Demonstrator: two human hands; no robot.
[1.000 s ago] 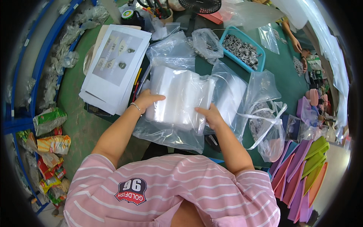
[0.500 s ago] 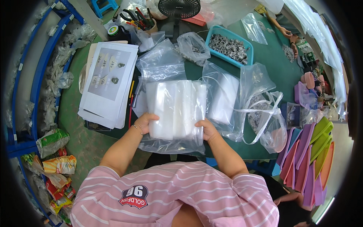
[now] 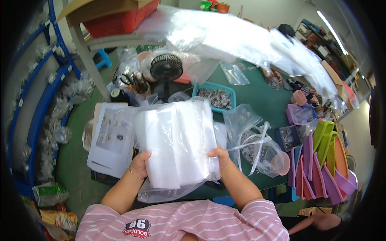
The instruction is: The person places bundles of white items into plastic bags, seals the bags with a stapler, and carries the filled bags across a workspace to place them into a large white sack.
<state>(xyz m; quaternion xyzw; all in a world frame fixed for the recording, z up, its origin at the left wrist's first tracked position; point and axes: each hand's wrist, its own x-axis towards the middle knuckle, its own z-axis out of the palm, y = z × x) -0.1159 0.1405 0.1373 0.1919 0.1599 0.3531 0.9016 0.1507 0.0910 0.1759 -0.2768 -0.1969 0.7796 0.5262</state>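
Note:
Between my two hands is a large clear plastic bag packed with flat stacks of white, translucent plastic sheets or small bags (image 3: pixel 177 140). My left hand (image 3: pixel 140 164) grips its left edge, thumb on top and the other fingers hidden beneath. On the opposite edge my right hand (image 3: pixel 221 157) holds it the same way. The bag's loose, crumpled end hangs toward my body. Behind the bundle stands a light-blue tray (image 3: pixel 231 96) of small grey metal parts (image 3: pixel 215 98). To the right lies a clear bag with white straps (image 3: pixel 257 148) and grey parts inside.
Printed sheets (image 3: pixel 108 140) are stacked on the left of the green table (image 3: pixel 257 90). A black fan (image 3: pixel 166 67) stands at the back. Colourful plastic bins (image 3: pixel 317 164) are on the right, blue shelving (image 3: pixel 36 104) on the left. Another person's hands (image 3: pixel 274 75) are at the far side.
The bundle has come up closer to me, still in both hands, and covers more of the table. My view has tilted upward, bringing in the overhead shelf with its red basket.

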